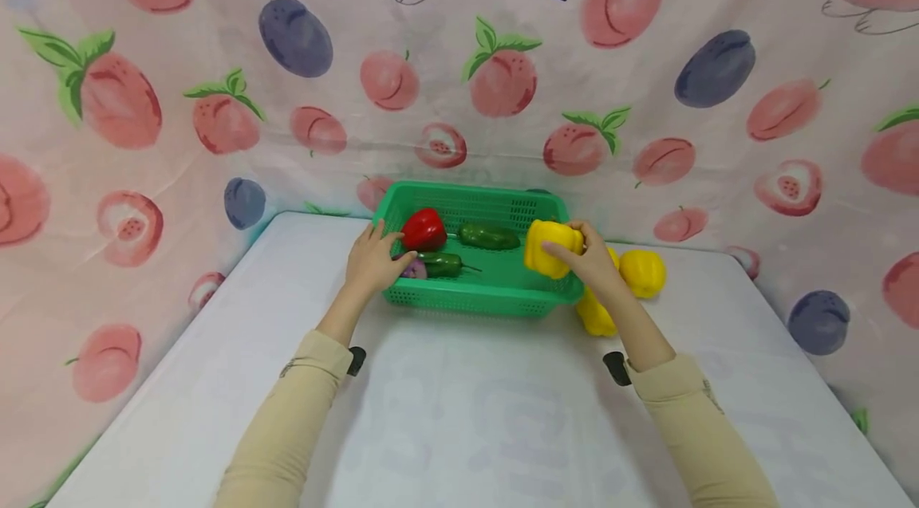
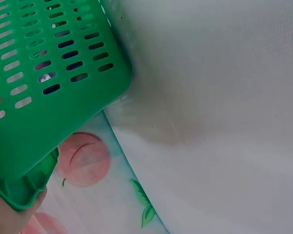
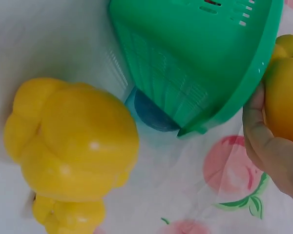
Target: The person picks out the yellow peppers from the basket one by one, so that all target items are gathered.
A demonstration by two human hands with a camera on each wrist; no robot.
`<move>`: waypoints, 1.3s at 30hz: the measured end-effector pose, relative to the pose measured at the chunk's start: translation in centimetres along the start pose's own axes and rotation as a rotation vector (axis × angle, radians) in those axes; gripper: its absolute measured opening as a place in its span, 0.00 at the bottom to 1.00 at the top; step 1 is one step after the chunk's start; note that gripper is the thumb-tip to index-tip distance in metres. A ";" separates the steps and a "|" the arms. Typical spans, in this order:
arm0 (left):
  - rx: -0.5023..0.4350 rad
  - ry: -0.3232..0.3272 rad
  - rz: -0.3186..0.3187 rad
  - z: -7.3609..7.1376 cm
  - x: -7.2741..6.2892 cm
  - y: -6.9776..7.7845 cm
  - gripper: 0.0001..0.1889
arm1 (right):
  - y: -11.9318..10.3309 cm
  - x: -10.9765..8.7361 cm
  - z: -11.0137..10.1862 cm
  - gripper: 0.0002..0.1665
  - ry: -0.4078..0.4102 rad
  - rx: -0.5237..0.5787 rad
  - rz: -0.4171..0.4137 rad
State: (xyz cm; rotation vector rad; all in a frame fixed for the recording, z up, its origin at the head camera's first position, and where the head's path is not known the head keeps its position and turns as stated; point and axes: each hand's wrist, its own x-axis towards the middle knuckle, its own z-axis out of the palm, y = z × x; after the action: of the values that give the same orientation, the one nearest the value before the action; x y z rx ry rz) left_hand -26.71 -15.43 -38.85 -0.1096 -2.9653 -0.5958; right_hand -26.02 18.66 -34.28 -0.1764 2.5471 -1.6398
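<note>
My right hand (image 1: 592, 257) grips a yellow bell pepper (image 1: 551, 249), thumb on the near side, over the right end of a green plastic basket (image 1: 474, 301). In the right wrist view the fingers (image 3: 263, 136) wrap the held pepper (image 3: 285, 100) beside the basket rim. My left hand (image 1: 373, 261) is at the basket's left rim, fingers spread and thumb reaching over the inside. Inside the basket lie a red bell pepper (image 1: 424, 230), two long green peppers, one farther back (image 1: 488, 236) and one nearer (image 1: 441, 264), and a purple vegetable (image 1: 414, 269) partly hidden by the left thumb.
More yellow bell peppers stand on the white table (image 1: 459, 396) right of the basket, one farther right (image 1: 643, 273) and one nearer (image 1: 597, 314), partly hidden by the right arm. A fruit-print cloth (image 1: 431, 37) rises right behind the basket and along the table's sides.
</note>
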 end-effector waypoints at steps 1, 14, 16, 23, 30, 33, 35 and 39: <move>0.000 0.000 -0.001 0.0 0.0 0.0 0.30 | 0.0 -0.1 -0.1 0.39 0.005 -0.001 0.007; 0.023 -0.006 0.007 -0.1 0.8 -0.1 0.30 | -0.4 -1.5 -1.4 0.42 0.047 -0.021 0.080; 0.020 -0.005 0.004 -0.1 0.7 0.0 0.30 | -0.3 -1.6 -1.6 0.43 0.046 -0.018 0.079; 0.016 -0.019 0.003 -0.1 0.7 0.0 0.30 | 0.1 -2.3 -2.4 0.42 0.047 -0.035 0.081; 0.020 -0.021 0.013 0.1 0.7 0.0 0.30 | 0.7 -2.6 -3.1 0.41 0.056 -0.050 0.081; 0.018 -0.028 0.011 0.2 0.3 0.0 0.30 | 1.0 -2.8 -3.4 0.41 0.063 -0.069 0.086; 0.010 -0.027 0.009 0.1 0.1 0.0 0.30 | 1.1 -3.0 -3.7 0.41 0.064 -0.082 0.089; 0.019 -0.030 0.004 -0.1 -0.1 0.1 0.30 | 1.3 -3.2 -4.3 0.41 0.061 -0.112 0.095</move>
State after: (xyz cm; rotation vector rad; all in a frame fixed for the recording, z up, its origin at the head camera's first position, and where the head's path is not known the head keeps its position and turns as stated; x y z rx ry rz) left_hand -26.58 -15.41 -38.71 -0.1244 -2.9985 -0.5710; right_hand -23.59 23.52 -33.65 -0.0143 2.6497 -1.4929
